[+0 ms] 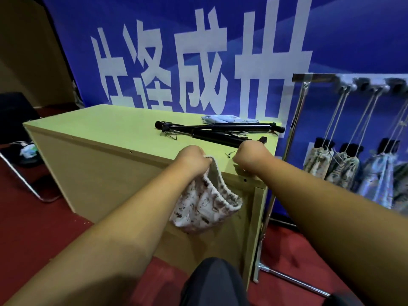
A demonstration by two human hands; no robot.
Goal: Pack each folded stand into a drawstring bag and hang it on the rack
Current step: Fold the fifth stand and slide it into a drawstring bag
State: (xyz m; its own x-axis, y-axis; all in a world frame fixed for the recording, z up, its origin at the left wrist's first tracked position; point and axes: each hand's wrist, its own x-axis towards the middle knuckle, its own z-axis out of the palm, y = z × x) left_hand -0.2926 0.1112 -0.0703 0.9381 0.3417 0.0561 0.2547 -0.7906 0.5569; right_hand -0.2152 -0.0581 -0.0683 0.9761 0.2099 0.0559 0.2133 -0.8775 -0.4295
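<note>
Hanging from the left hand [192, 159] is the drawstring bag [205, 206], its gathered rim bunching inside the curled fingers and its body drooping before the cabinet [99, 168]. Right hand [249, 156] is curling at the cabinet edge, its hold hidden. Folded stands [220, 131] are lying just beyond, with the rack [298, 120] standing farther right.

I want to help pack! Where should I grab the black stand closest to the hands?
Take the near stand around its thick middle tube, reaching down from the front edge of the table. It lies flat and sideways there, so fingers can wrap it. The other stand lies close behind, so coming from the back is harder.
</note>
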